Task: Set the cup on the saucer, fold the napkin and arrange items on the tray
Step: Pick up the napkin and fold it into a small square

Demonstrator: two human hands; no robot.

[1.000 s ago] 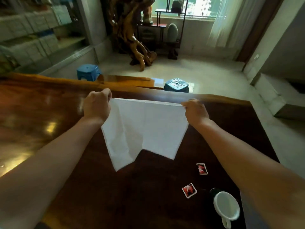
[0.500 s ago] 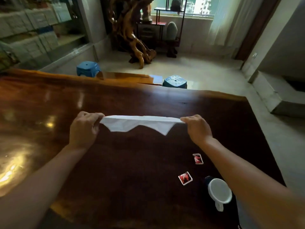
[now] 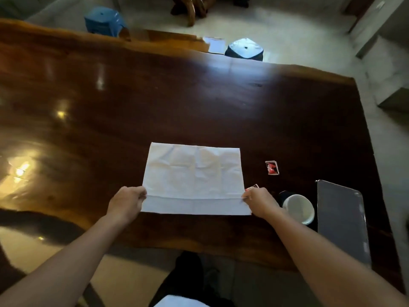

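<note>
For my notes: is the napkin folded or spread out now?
Spread: the napkin lies flat on the table, both hands pinching its near corners.

A white napkin (image 3: pixel 193 178) lies spread flat on the dark worktop (image 3: pixel 199 103), creased, with a fold line near its front edge. To its right a white cup (image 3: pixel 298 208) stands upright just beside a grey rectangular tray (image 3: pixel 342 220).
</note>
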